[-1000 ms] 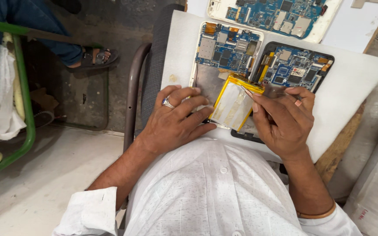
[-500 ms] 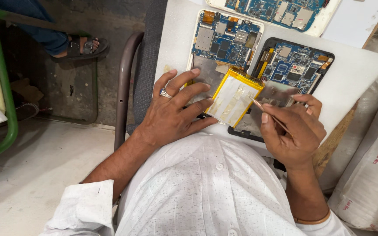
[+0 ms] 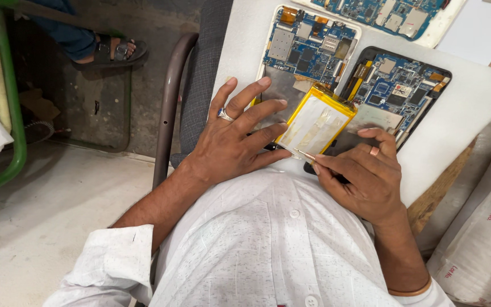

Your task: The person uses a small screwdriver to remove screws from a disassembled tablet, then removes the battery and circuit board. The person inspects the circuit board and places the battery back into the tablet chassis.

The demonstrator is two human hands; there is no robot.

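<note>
Two opened tablets with blue circuit boards lie side by side on a white board [image 3: 473, 108]: one in a white shell [image 3: 308, 45], one in a black shell [image 3: 399, 85]. A flat silver battery pack with yellow edges [image 3: 313, 122] sits tilted between them. My left hand [image 3: 234, 139], wearing a ring, presses flat on the white-shelled tablet with its fingertips against the battery's left edge. My right hand [image 3: 365, 176] pinches a thin pointed tool [image 3: 305, 154] whose tip touches the battery's near corner.
A third opened tablet [image 3: 387, 14] lies at the board's far edge. A chair with a grey seat and metal frame [image 3: 171, 102] stands to the left. Another person's sandalled foot [image 3: 109, 51] rests on the floor beyond. A green frame [image 3: 12, 113] is far left, white sacks [image 3: 484, 239] right.
My right hand has drawn back off the battery's top and now works the thin tool at its near corner. My left hand has spread flatter beside the battery.
</note>
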